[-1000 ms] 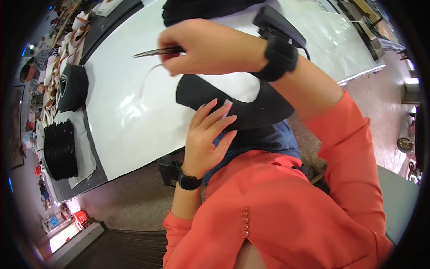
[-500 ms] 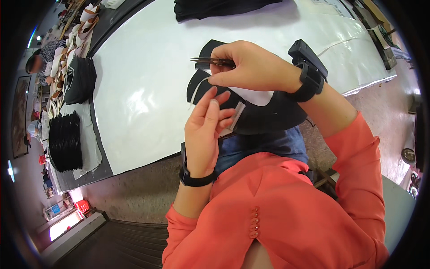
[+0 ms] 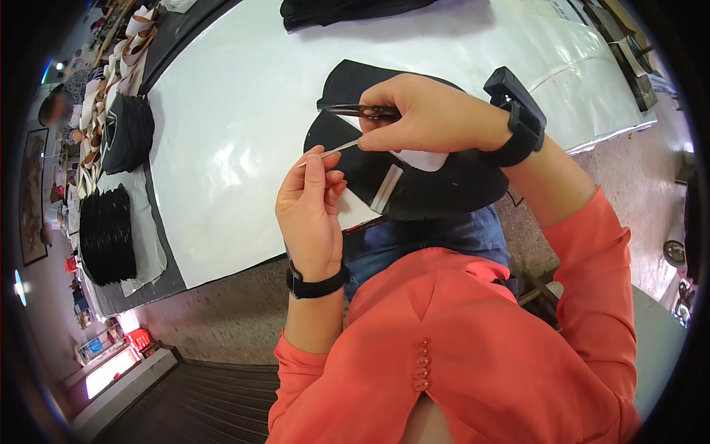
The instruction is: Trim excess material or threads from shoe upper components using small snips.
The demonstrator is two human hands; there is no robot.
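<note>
A thin white strip (image 3: 342,147) is stretched between my two hands. My left hand (image 3: 313,200) pinches its near-left end between thumb and fingers. The other end sits between the thumb and finger of my right hand (image 3: 403,111). Tucked in that same right hand is a pair of dark thread snips (image 3: 355,110), blades pointing left. Below both hands lies a curved black shoe-upper-like piece (image 3: 451,189) on the white-covered table, its near edge by my lap. A short pale strip (image 3: 387,189) lies across this black piece, just right of my left hand.
The table's white sheet (image 3: 214,163) spreads around the work. A folded black cloth (image 3: 347,11) lies at the far edge. On the left stand a black bag (image 3: 129,133), a bundle of black strips (image 3: 107,237) and several white and brown pieces (image 3: 137,44). A person (image 3: 59,107) is beyond them.
My left hand has moved left and now pinches the white strip, which was hanging loose from my right hand. My right hand has shifted slightly right and nearer. The strip is now taut.
</note>
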